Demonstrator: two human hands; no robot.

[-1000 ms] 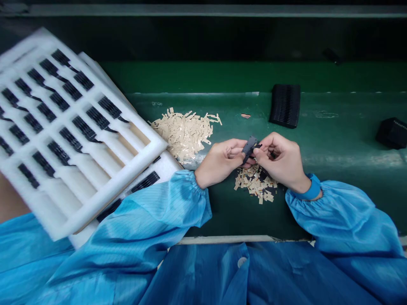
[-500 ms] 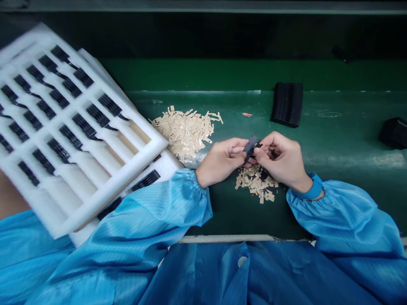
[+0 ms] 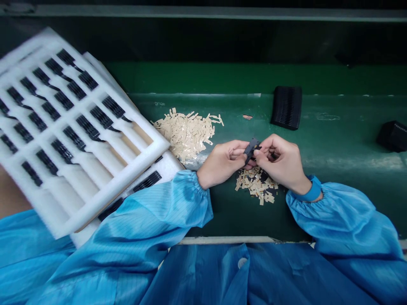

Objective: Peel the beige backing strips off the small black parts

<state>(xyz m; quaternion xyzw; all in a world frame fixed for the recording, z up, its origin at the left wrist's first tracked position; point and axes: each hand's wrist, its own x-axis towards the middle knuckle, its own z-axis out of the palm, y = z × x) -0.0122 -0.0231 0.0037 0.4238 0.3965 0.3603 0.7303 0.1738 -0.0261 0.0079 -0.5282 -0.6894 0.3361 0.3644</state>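
Dark grey, the piece [image 3: 252, 144] is pinched by the left hand [image 3: 220, 163], seemingly steadied for the right hand [image 3: 282, 160], whose fingers grip its side, above beige strips [image 3: 255, 183] near the counter's front edge [image 3: 225, 240]

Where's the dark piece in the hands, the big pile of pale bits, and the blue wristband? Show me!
Dark piece [image 3: 252, 146]: head view, on its flat face, between the hands.
Pile of pale bits [image 3: 190, 134]: head view, around its middle.
Blue wristband [image 3: 313, 190]: head view, on the band's outer side.
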